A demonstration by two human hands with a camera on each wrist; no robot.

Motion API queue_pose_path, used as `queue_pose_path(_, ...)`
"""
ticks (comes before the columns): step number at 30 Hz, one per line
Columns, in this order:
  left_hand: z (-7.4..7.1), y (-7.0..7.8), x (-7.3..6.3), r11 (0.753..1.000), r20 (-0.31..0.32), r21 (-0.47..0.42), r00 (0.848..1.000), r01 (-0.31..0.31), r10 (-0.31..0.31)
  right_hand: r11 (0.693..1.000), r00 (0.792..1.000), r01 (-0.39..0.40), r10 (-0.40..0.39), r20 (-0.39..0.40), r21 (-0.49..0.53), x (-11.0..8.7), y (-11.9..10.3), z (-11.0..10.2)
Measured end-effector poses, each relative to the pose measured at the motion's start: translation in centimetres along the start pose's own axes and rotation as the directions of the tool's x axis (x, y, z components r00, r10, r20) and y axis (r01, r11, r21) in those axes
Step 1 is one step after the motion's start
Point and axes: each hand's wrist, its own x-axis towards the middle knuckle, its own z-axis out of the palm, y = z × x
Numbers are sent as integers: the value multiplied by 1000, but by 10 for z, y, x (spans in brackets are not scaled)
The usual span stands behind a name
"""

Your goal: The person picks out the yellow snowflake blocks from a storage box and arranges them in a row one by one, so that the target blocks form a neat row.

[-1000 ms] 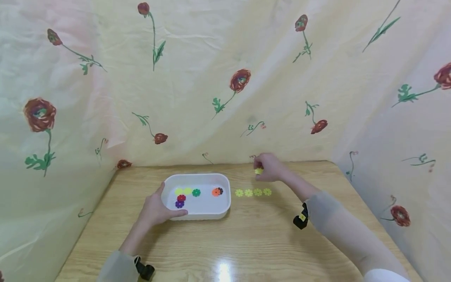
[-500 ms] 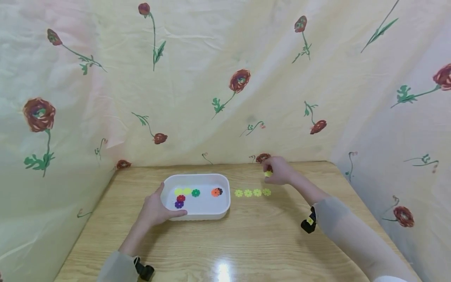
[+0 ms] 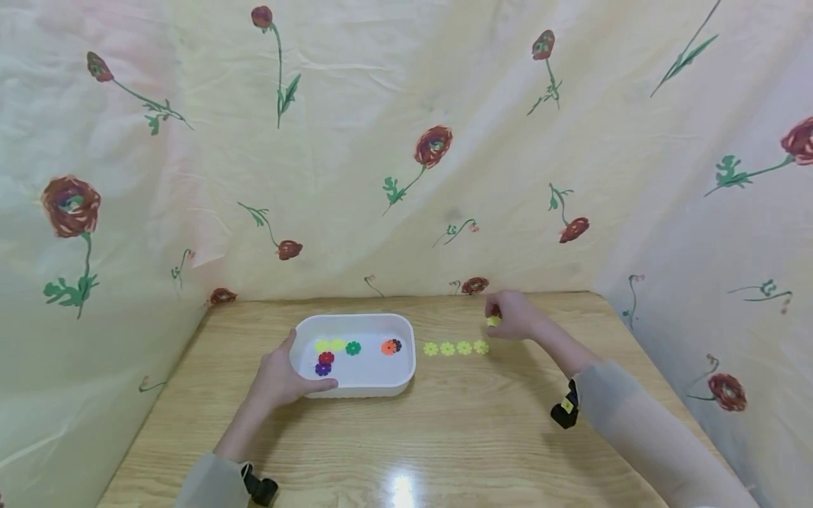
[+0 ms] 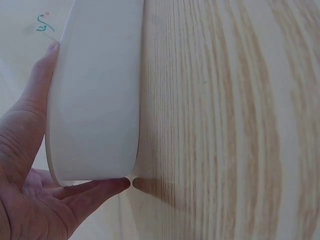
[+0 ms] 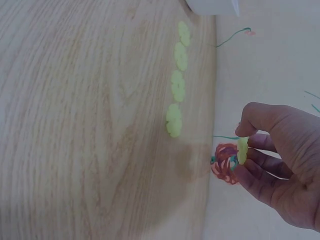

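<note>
My left hand (image 3: pixel 279 374) grips the left end of a white plastic tray (image 3: pixel 375 390), thumb along its near rim and fingers round the end wall. Inside lie flower-shaped plastic discs: yellow ones, a green disc (image 3: pixel 353 348), a red disc (image 3: pixel 327 358), a purple disc (image 3: pixel 323 369), and an orange disc (image 3: pixel 388 347) overlapping a dark one. Between thumb and fingertips, my right hand (image 3: pixel 516 315) pinches a yellow flower-shaped disc (image 5: pixel 242 149), held above the table. Just left of that hand, several yellow discs (image 3: pixel 464 348) form a straight row.
The wood-grain table (image 3: pixel 406 437) ends at a pale curtain (image 3: pixel 356 176) printed with red flowers, which also rises on the left and right. The row of discs begins close to the tray's right end. Each wrist wears a small black camera (image 3: pixel 565 413).
My right hand has moved to the right and lower with the yellow disc, from above the row to just past its right end. The left hand and tray stay put.
</note>
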Motion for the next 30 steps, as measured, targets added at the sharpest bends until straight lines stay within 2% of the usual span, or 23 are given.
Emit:
queue_pose_path(15, 0, 0, 1, 1000, 1, -3, 1000, -2, 2, 1000, 1000, -17, 16, -12, -23, -8, 15, 15)
queue_pose_path(21, 1, -1, 2, 1000, -1, -5, 1000, -11, 11, 998, 998, -57, 57, 9, 7, -14, 17, 20)
queue_pose_path(26, 1, -3, 4, 1000, -6, -7, 1000, -25, 25, 992, 991, -122, 120, 57, 30, -16, 22, 31)
queue_pose_path(30, 1, -5, 4, 999, -20, 7, 999, -43, 44, 995, 995, -90, 89, 43, 29, -17, 24, 37)
